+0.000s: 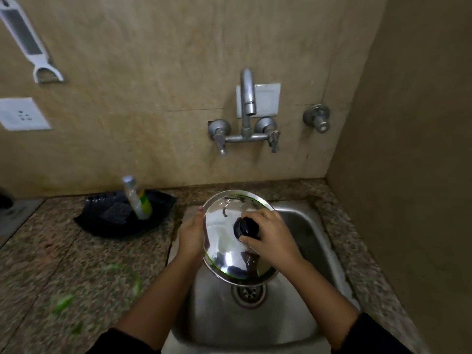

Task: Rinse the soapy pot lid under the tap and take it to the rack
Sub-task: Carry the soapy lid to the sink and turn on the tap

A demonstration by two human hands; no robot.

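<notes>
Over the sink [301, 221], lid [224, 226] in both hands
</notes>
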